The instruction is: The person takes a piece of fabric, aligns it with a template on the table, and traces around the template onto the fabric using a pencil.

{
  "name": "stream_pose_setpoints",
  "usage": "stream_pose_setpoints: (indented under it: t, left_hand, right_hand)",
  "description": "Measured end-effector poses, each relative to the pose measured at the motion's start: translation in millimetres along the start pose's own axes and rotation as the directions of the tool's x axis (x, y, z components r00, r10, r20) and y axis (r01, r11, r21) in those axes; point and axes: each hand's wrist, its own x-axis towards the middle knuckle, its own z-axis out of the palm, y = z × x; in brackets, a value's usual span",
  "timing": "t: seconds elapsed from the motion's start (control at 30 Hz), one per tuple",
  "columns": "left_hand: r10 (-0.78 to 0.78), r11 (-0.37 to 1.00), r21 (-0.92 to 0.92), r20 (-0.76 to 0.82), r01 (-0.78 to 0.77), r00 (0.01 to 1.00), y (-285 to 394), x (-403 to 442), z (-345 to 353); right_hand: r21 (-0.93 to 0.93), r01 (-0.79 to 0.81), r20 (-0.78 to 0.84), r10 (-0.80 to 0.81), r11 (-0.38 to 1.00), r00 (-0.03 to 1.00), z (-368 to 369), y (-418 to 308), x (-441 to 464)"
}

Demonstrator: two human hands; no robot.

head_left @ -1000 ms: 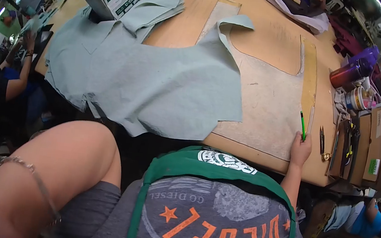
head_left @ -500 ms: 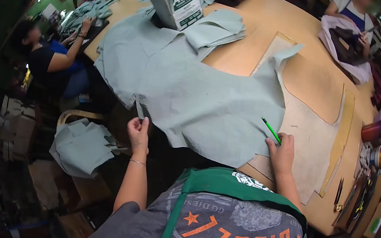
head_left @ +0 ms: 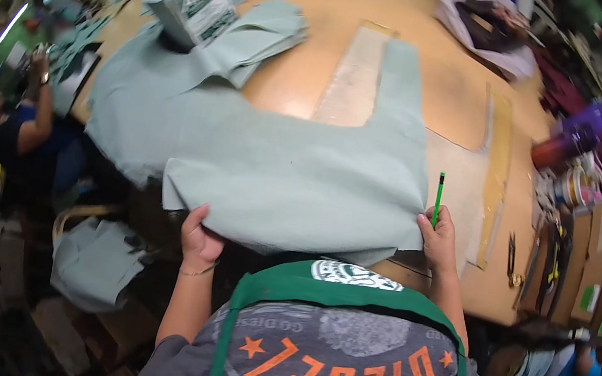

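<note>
A pale grey-green sheet of leather or similar material (head_left: 304,165) spreads over the table's near edge, one long arm of it pointing to the far side. My left hand (head_left: 200,241) grips its near left edge, thumb on top and fingers hidden underneath. My right hand (head_left: 441,241) pinches the sheet's right edge and also holds a green pencil (head_left: 438,198) upright, dark end up. Partly under the sheet lies a beige flat pattern piece (head_left: 457,182) with a yellow-taped edge (head_left: 496,160).
A green-and-white metal can (head_left: 193,10) stands on more grey-green material at far left. Cut pieces (head_left: 97,260) rest on a stool at lower left. Scissors (head_left: 511,258), boxes (head_left: 595,265) and a purple bottle (head_left: 583,122) line the right. A person (head_left: 30,110) sits at left.
My left hand has let go of a thin strip at the left and now holds the sheet's near edge. The sheet's far right arm has flattened out. The view has shifted right.
</note>
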Motion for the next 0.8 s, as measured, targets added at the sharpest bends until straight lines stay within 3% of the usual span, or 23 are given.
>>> stream_pose_setpoints:
  t: [0.03,0.13,0.17,0.2,0.3,0.33,0.4,0.47,0.53,0.57,0.6,0.63,0.67,0.7,0.77,0.8]
  left_hand:
    - [-0.013,1.0,-0.015,0.101,0.015,0.995,-2.6,0.4,6.1]
    - [-0.12,0.978,-0.154,0.125,0.139,0.985,-19.3,1.1,34.1]
    - [-0.237,0.95,-0.186,0.088,0.249,0.968,-26.2,0.5,36.5]
    - [-0.278,0.948,-0.137,0.076,0.286,0.958,-32.3,-2.1,36.7]
    - [-0.376,0.927,-0.006,0.038,0.376,0.926,-36.1,-10.0,53.3]
    - [-0.365,0.931,0.028,0.088,0.364,0.927,-27.5,-13.3,67.6]
    - [-0.274,0.954,-0.024,0.338,0.299,0.9,-6.3,-5.6,90.7]
    - [-0.152,0.988,0.069,0.475,0.136,0.866,3.5,2.5,138.0]
    - [-0.076,0.99,0.142,0.521,0.002,0.85,3.5,42.1,174.1]
    - [0.013,0.952,0.249,0.551,-0.18,0.835,-1.8,73.5,197.5]
    - [0.074,0.923,0.295,0.492,-0.246,0.867,-10.8,90.1,239.6]
    - [-0.17,0.969,0.232,0.372,0.086,0.912,-10.7,139.7,265.6]
    - [-0.157,0.957,0.284,0.365,0.051,0.918,-10.9,177.7,289.6]
    - [-0.04,0.97,0.238,0.359,-0.05,0.933,-9.6,188.5,325.4]
    - [0.152,0.966,0.139,0.38,-0.219,0.913,17.4,172.1,392.6]
    - [0.22,0.956,0.091,0.406,-0.279,0.887,33.9,161.5,418.7]
  right_hand:
    - [0.074,-0.02,-0.041,0.023,0.997,0.999,-12.3,1.6,-6.3]
    - [0.29,-0.08,-0.132,0.123,0.954,0.984,-39.6,0.4,-31.3]
    - [0.352,-0.109,-0.152,0.172,0.93,0.973,-46.3,-9.5,-39.8]
    - [0.415,-0.132,-0.168,0.218,0.9,0.961,-50.7,-13.9,-46.6]
    - [0.371,-0.089,-0.264,0.197,0.924,0.944,-87.0,-12.0,-73.0]
    - [0.366,-0.076,-0.3,0.195,0.927,0.934,-96.2,-20.5,-80.6]
    - [0.404,0.186,-0.479,0.034,0.896,0.877,-112.4,-58.0,-82.8]
    - [0.409,0.351,-0.567,-0.066,0.842,0.821,-130.9,-83.5,-69.4]
    - [0.353,0.285,-0.524,-0.064,0.891,0.849,-150.4,-93.2,-31.4]
    - [0.381,0.277,-0.504,-0.052,0.882,0.862,-149.9,-96.3,2.8]
    - [0.409,0.267,-0.484,-0.04,0.873,0.874,-149.3,-99.4,36.9]
    - [0.587,0.227,-0.381,0.018,0.777,0.924,-156.0,-94.5,74.6]
    - [0.661,0.212,-0.339,0.033,0.72,0.94,-176.9,-86.0,116.4]
    - [0.689,0.224,-0.235,-0.081,0.689,0.969,-179.6,-109.8,136.9]
    - [0.574,0.424,-0.491,-0.12,0.7,0.863,-175.7,-183.4,154.3]
    - [0.495,0.54,-0.54,-0.245,0.681,0.805,-181.6,-210.1,157.3]
